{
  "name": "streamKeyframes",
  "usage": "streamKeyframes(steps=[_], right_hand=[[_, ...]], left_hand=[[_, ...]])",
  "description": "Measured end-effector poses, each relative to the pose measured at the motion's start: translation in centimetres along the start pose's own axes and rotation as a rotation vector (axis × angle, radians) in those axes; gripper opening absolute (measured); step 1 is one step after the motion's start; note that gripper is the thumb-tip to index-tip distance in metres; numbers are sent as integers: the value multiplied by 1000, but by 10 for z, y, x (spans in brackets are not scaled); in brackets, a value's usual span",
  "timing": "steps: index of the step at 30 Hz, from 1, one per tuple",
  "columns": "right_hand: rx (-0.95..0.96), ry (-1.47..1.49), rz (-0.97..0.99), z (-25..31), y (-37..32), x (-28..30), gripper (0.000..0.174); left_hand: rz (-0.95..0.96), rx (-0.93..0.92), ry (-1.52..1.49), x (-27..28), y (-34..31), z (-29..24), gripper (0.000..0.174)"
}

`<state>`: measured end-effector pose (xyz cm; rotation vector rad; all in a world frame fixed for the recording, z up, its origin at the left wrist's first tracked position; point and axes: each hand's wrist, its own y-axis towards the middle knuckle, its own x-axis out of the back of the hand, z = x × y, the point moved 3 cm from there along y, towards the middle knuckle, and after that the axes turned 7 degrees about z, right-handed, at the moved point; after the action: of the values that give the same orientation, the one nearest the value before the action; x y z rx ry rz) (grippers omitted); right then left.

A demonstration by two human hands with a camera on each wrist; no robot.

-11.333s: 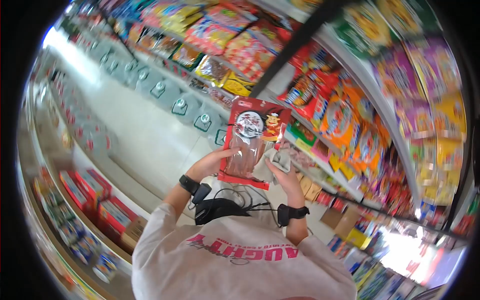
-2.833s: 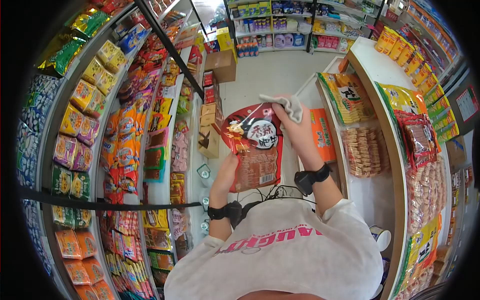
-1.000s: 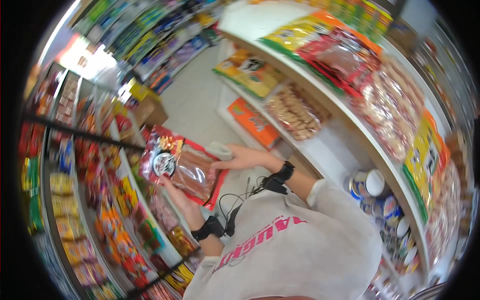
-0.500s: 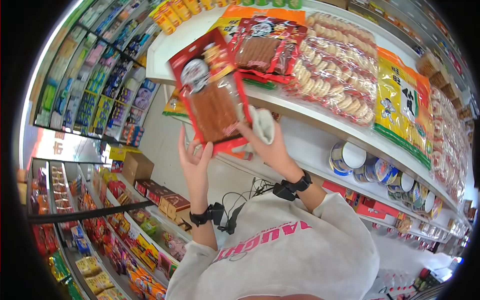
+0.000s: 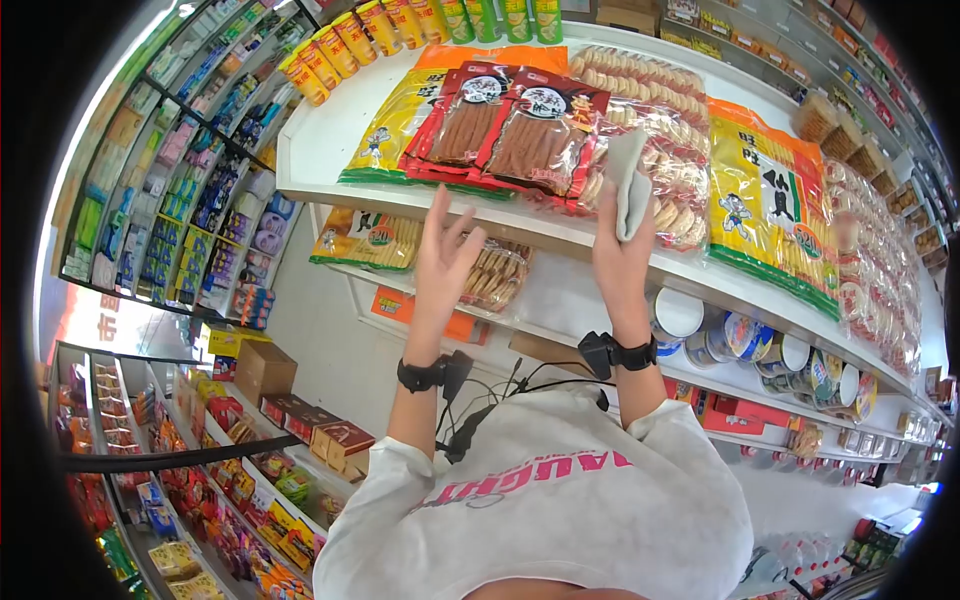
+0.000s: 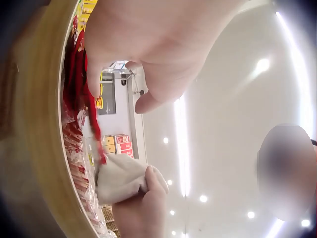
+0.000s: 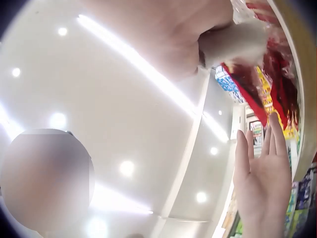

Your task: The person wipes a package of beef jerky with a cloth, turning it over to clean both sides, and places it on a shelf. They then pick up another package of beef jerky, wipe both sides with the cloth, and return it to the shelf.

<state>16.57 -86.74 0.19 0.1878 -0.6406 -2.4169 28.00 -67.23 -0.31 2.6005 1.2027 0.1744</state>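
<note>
A red snack packet [image 5: 540, 140] with brown strips behind its clear window lies on the white shelf top [image 5: 320, 150]. It overlaps another red packet [image 5: 462, 130] of the same kind, and both lie over a yellow bag of rice crackers [image 5: 375, 150]. My left hand [image 5: 443, 270] is raised at the shelf's front edge, fingers spread and holding nothing; the right wrist view shows its bare palm [image 7: 265, 183]. My right hand [image 5: 622, 255] pinches a folded grey cloth [image 5: 628, 185] between thumb and fingers, just right of the upper packet.
Clear bags of round crackers [image 5: 685, 130] and another yellow rice cracker bag [image 5: 765, 200] fill the shelf to the right. Yellow canisters [image 5: 350, 45] line its back edge. Tins [image 5: 740, 335] stand on the shelf below. A cardboard box [image 5: 265, 370] sits on the floor at left.
The red packet, held in both hands over the aisle earlier, now lies on the shelf top. Both hands have come off it; the right keeps the cloth. The view has turned to the shelf.
</note>
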Motion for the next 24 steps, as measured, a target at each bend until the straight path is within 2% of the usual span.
streamKeyframes(steps=[1,4,5,8,9,12,14,16,19,24], right_hand=[[7,-28,20,16,-1,0,43],[303,-288,218,18,0,-19,59],[316,-331,338,16,2,-29,71],[316,-584,488,-9,8,-52,70],[301,-586,492,-24,10,-54,66],[262,-390,361,-18,17,-61,53],[215,-190,259,14,8,-72,36],[-18,16,298,15,-17,-87,26],[-117,235,472,27,-66,-139,34],[-251,243,1065,81,-177,-231,41]], left_hand=[[27,52,-21,9,-7,4,55],[78,202,-41,29,-34,-5,44],[89,255,-40,36,-47,-11,40],[56,239,124,69,-87,-27,34],[-9,254,124,81,-103,-34,33],[-255,291,130,115,-158,-53,30],[-463,323,140,131,-203,-60,30],[-615,362,153,138,-249,-64,31],[-821,362,134,138,-317,-69,33],[-1030,291,139,108,-423,-98,31]])
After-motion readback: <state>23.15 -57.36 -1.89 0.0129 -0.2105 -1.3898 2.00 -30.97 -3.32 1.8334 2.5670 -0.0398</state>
